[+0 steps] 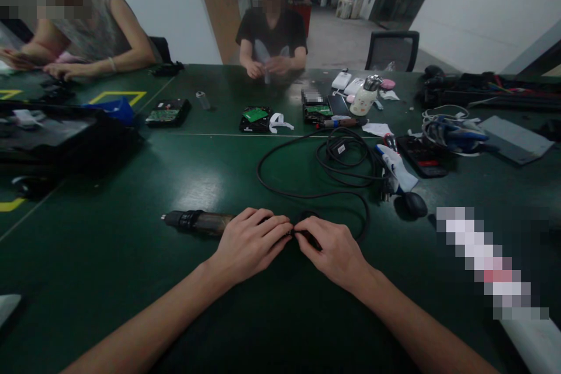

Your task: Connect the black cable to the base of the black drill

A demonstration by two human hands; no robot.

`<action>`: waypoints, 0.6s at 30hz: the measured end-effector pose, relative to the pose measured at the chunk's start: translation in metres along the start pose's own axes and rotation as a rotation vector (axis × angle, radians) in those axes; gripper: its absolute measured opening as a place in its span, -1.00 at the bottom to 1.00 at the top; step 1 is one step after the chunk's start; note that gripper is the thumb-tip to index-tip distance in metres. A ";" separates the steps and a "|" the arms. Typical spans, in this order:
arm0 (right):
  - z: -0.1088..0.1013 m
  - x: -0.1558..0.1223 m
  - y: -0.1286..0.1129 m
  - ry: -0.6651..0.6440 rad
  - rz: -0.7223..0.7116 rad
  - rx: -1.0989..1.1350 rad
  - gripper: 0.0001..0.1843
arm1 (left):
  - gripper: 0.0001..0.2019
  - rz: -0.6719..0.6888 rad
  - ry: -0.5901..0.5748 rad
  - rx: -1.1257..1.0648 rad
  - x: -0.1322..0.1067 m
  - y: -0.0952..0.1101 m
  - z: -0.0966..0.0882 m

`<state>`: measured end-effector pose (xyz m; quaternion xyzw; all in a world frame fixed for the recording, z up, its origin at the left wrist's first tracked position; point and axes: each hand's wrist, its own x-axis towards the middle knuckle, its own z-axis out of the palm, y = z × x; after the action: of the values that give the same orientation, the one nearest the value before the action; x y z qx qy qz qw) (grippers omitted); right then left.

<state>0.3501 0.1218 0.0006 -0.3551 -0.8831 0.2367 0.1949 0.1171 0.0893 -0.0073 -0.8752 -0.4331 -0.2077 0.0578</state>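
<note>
An electric screwdriver (pixel 205 221) lies on the dark green table, its bit pointing left. My left hand (pixel 250 241) is closed over its rear end, fingers wrapped around it. Close against that end, my right hand (pixel 333 248) pinches a dark cable end, with thumb and fingertips together. Fingers hide most of the spot where the two meet. From my right hand the black cable (pixel 367 216) loops up and away into a loose coil on the table.
Hard drives (pixel 256 119) with green circuit boards lie across the table's far half. A floral bottle (pixel 364 96), a second screwdriver (pixel 337 123), a computer mouse (pixel 413 204) and a black tool case (pixel 423 156) stand right. Two people sit opposite. A black tray (pixel 65 134) is left.
</note>
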 end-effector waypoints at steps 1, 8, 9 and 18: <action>0.000 0.000 0.000 -0.002 -0.011 -0.012 -0.87 | -0.78 0.000 0.004 0.010 0.000 0.000 0.000; -0.002 0.000 -0.007 0.111 -0.050 -0.094 -0.82 | -0.82 0.028 0.045 0.052 0.000 -0.003 -0.004; -0.003 -0.001 -0.009 0.151 -0.051 -0.088 -0.78 | -0.81 0.024 0.064 0.050 -0.002 -0.007 -0.006; -0.001 -0.007 -0.001 0.441 -0.047 0.016 -0.43 | -0.79 -0.146 0.218 0.155 -0.037 -0.086 -0.029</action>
<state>0.3546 0.1163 0.0006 -0.3759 -0.8253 0.1556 0.3916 0.0208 0.1069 -0.0034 -0.8066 -0.5014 -0.2710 0.1566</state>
